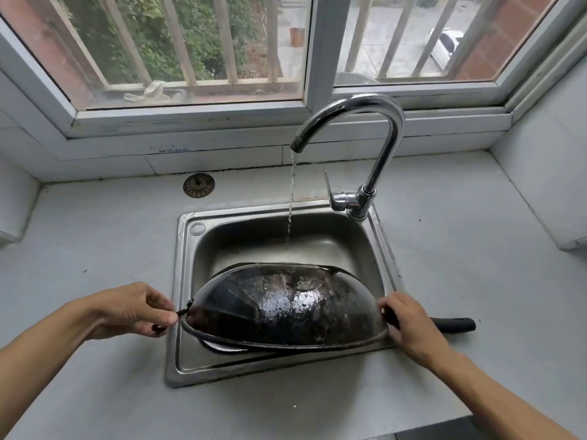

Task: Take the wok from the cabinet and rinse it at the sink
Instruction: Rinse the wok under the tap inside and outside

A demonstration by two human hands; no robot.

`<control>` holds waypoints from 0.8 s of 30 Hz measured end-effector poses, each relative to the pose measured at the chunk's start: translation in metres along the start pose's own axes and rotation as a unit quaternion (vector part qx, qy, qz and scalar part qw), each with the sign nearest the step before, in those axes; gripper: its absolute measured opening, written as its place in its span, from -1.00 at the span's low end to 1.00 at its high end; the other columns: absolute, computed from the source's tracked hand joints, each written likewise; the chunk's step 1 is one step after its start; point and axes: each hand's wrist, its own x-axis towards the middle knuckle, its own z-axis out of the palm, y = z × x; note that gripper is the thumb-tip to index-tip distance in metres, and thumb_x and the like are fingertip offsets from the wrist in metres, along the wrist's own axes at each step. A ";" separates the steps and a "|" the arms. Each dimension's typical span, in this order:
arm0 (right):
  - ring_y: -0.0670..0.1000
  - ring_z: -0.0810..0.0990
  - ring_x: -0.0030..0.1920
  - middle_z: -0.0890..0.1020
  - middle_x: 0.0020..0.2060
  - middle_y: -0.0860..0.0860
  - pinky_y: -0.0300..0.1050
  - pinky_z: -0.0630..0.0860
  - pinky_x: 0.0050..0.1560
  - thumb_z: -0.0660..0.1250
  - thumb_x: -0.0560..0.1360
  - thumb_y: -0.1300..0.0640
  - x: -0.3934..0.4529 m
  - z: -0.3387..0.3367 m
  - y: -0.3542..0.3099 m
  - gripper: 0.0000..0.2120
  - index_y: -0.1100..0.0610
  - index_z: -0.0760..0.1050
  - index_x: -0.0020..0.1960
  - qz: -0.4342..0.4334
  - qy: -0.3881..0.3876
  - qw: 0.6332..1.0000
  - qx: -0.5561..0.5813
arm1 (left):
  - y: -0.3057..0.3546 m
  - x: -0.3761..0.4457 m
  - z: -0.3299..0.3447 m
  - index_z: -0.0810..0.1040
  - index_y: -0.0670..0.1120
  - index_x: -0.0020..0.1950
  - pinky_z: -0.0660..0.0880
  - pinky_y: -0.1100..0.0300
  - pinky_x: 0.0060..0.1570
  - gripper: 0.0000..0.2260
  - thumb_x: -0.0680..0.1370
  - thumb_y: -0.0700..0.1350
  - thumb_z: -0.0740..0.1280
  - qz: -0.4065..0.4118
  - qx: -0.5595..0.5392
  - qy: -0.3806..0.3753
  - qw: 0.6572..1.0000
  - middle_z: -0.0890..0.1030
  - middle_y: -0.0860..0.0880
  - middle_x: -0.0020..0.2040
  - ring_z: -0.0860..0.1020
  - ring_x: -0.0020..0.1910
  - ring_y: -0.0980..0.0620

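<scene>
The left hand (133, 309) pinches the small loop handle (187, 308) at the wok's rim between thumb and fingertips, while the right hand (409, 322) curls its fingers round the base of the long black handle (457, 323), whose rounded end juts out over the grey worktop (95, 249). Between the two grips the wok (286, 306) sits tilted in the sink (317, 236), its domed, blackened underside turned up toward the camera, wet and glossy with mottled patches, its near rim lying over the basin's front edge. The sink is a brushed-steel rectangle with rounded corners, set into the matte, lightly speckled worktop. A thin stream of water (291, 192) falls from the chrome gooseneck tap (374, 128) into the basin just behind the wok. A round metal strainer (199, 185) lies on the worktop behind the sink, below a barred window (190, 52).
</scene>
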 end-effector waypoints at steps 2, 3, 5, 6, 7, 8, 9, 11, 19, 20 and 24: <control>-0.11 0.35 -0.08 0.44 -0.15 -0.14 -0.27 0.33 -0.04 0.47 0.32 0.28 -0.003 -0.004 0.006 -0.75 0.04 0.51 -0.10 -0.002 -0.002 1.000 -0.015 | -0.001 -0.001 0.004 0.62 -0.41 -0.03 0.57 0.08 -0.03 -0.29 -0.03 -0.09 0.75 -0.003 0.021 -0.002 1.000 0.58 -0.28 -0.15 0.55 -0.15 -0.13; -0.08 0.35 -0.07 0.45 -0.13 -0.12 -0.21 0.34 -0.03 0.46 0.34 0.27 -0.005 -0.006 0.007 -0.77 0.05 0.50 -0.09 0.000 -0.009 1.000 -0.024 | -0.002 0.000 0.007 0.63 -0.40 -0.02 0.57 0.06 0.01 -0.28 -0.05 -0.08 0.75 -0.006 0.027 0.002 1.000 0.60 -0.28 -0.14 0.57 -0.13 -0.14; -0.03 0.36 -0.09 0.44 -0.13 -0.08 -0.13 0.34 -0.06 0.44 0.36 0.29 -0.009 -0.007 0.013 -0.78 0.07 0.50 -0.09 0.002 -0.016 0.999 -0.040 | -0.004 0.002 0.014 0.66 -0.35 -0.03 0.57 0.02 0.06 -0.26 -0.10 -0.05 0.75 -0.006 0.038 0.010 0.999 0.63 -0.25 -0.12 0.60 -0.11 -0.12; -0.01 0.37 -0.10 0.44 -0.14 -0.06 -0.12 0.34 -0.08 0.45 0.35 0.32 -0.011 -0.005 0.016 -0.77 0.08 0.50 -0.09 0.005 -0.014 0.999 -0.047 | -0.004 0.003 0.017 0.66 -0.33 -0.02 0.57 0.01 0.06 -0.24 -0.12 -0.04 0.75 -0.003 0.039 0.014 0.999 0.64 -0.24 -0.11 0.61 -0.10 -0.11; 0.01 0.39 -0.12 0.45 -0.15 -0.05 -0.10 0.35 -0.10 0.47 0.33 0.34 -0.013 -0.003 0.017 -0.75 0.10 0.50 -0.10 0.003 -0.006 0.998 -0.057 | -0.005 0.003 0.018 0.66 -0.33 -0.01 0.58 0.01 0.05 -0.21 -0.15 -0.05 0.75 -0.001 0.033 0.023 0.999 0.65 -0.24 -0.10 0.61 -0.11 -0.11; 0.04 0.41 -0.14 0.46 -0.17 -0.03 -0.08 0.38 -0.12 0.48 0.31 0.36 -0.014 -0.001 0.018 -0.73 0.10 0.50 -0.11 -0.007 0.009 0.998 -0.068 | -0.005 0.005 0.018 0.64 -0.34 0.01 0.59 0.02 0.02 -0.18 -0.16 -0.07 0.75 0.001 0.018 0.037 0.999 0.65 -0.25 -0.09 0.62 -0.11 -0.11; 0.05 0.42 -0.16 0.47 -0.19 -0.01 -0.07 0.41 -0.14 0.48 0.31 0.35 -0.014 0.003 0.017 -0.74 0.11 0.49 -0.12 -0.022 0.027 0.997 -0.075 | -0.006 0.005 0.016 0.62 -0.36 0.03 0.60 0.04 -0.03 -0.17 -0.16 -0.11 0.75 0.002 0.002 0.051 0.999 0.65 -0.26 -0.08 0.62 -0.11 -0.11; 0.03 0.40 -0.15 0.48 -0.20 -0.01 -0.10 0.39 -0.11 0.38 0.39 0.23 -0.012 0.007 0.012 -0.86 0.07 0.46 -0.11 -0.054 0.066 0.994 -0.071 | -0.005 0.006 0.009 0.59 -0.38 0.08 0.62 0.12 -0.09 -0.26 -0.02 -0.20 0.74 0.009 -0.013 0.068 0.998 0.65 -0.29 -0.03 0.64 -0.09 -0.10; 0.09 0.46 -0.15 0.54 -0.16 0.07 -0.08 0.39 -0.09 0.21 0.49 0.14 0.006 -0.011 -0.001 -0.85 0.18 0.51 -0.05 -0.100 0.156 0.978 -0.095 | 0.020 0.000 -0.005 0.57 -0.45 0.09 0.64 0.14 -0.03 -0.72 0.44 -0.31 0.41 0.075 -0.201 0.057 0.975 0.63 -0.34 0.06 0.66 -0.09 -0.08; 0.10 0.47 -0.14 0.54 -0.15 0.08 -0.07 0.40 -0.08 0.21 0.49 0.13 0.007 -0.014 -0.001 -0.82 0.20 0.52 -0.05 -0.101 0.162 0.977 -0.097 | 0.020 0.000 -0.006 0.54 -0.44 0.14 0.65 0.15 -0.08 -0.71 0.45 -0.36 0.39 0.085 -0.206 0.078 0.972 0.63 -0.35 0.08 0.67 -0.10 -0.09; 0.11 0.47 -0.12 0.55 -0.13 0.09 -0.08 0.42 -0.06 0.20 0.50 0.10 0.007 -0.020 -0.003 -0.78 0.22 0.53 -0.03 -0.098 0.180 0.975 -0.090 | 0.022 -0.006 -0.009 0.47 -0.30 0.31 0.64 0.13 -0.14 -0.38 0.26 -0.39 0.52 0.114 -0.192 0.094 0.970 0.50 -0.31 0.07 0.61 -0.05 -0.14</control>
